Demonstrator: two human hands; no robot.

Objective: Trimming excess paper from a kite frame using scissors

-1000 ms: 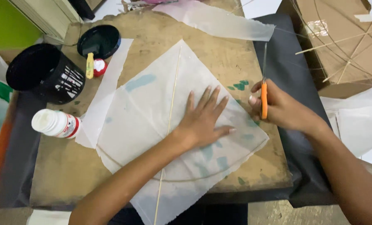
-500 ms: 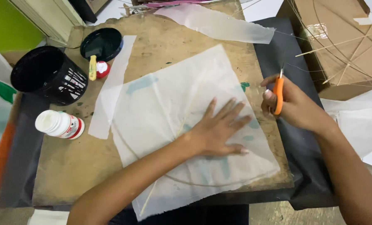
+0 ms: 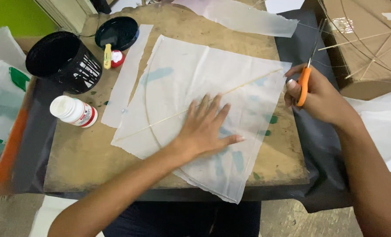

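A square sheet of thin white paper [image 3: 191, 74] lies on a worn wooden board [image 3: 72, 153], with a thin bamboo stick [image 3: 248, 85] running across it and a curved stick bowed over it. My left hand [image 3: 204, 129] presses flat on the sheet, fingers spread, just below the straight stick. My right hand [image 3: 318, 94] is at the sheet's right corner and grips orange-handled scissors [image 3: 307, 66], blades pointing up and away.
A strip of white paper [image 3: 127, 74] lies left of the sheet. A black tub [image 3: 62, 61], a black lid [image 3: 119, 30], a small red-capped bottle [image 3: 115, 58] and a white glue bottle [image 3: 75, 112] stand at the left. A cardboard box with stick frames [image 3: 366, 39] is at the right.
The paper sheet has been turned under my left hand, so the straight stick now runs nearly sideways. My right hand with the scissors has stayed at the right edge.
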